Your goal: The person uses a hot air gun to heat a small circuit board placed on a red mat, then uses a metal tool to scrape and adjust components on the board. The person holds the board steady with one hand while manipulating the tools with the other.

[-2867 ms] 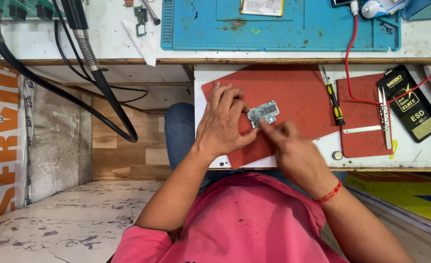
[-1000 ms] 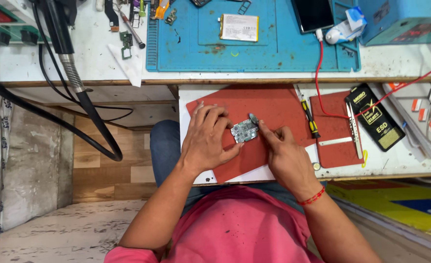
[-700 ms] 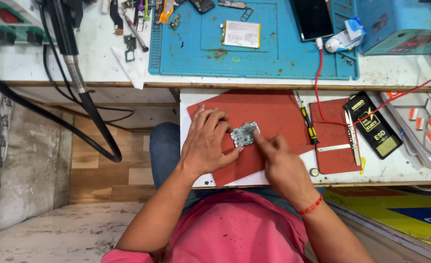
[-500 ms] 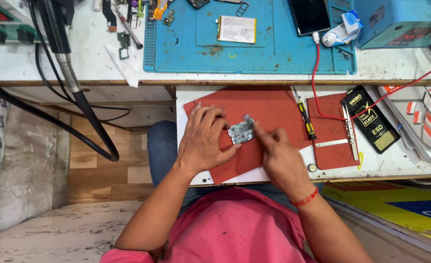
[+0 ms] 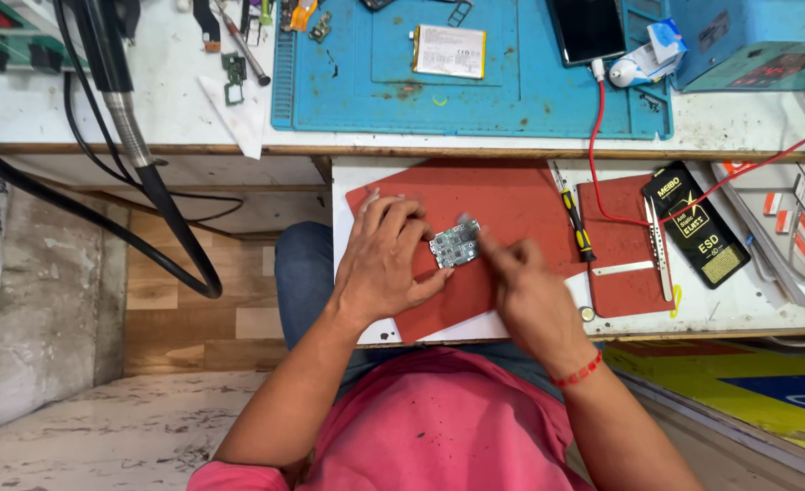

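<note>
A small green circuit board [image 5: 455, 244] lies on a red mat [image 5: 512, 200] on a pull-out shelf. My left hand [image 5: 386, 264] rests on the mat and pinches the board's left edge between fingers and thumb. My right hand [image 5: 528, 289] is blurred; its fingertips touch the board's right edge. Whether it holds a small tool I cannot tell.
A yellow-handled screwdriver [image 5: 573, 214], tweezers [image 5: 655, 245] and a black pouch [image 5: 701, 225] lie right of the mat. Above, a blue work mat [image 5: 512, 100] carries a battery [image 5: 449, 51] and a phone [image 5: 588, 29]. Black hoses [image 5: 139, 164] hang at left. A red wire [image 5: 595, 173] crosses the shelf.
The view has shifted a little. My left hand stays on the board; my right hand has moved slightly against the board's right edge.
</note>
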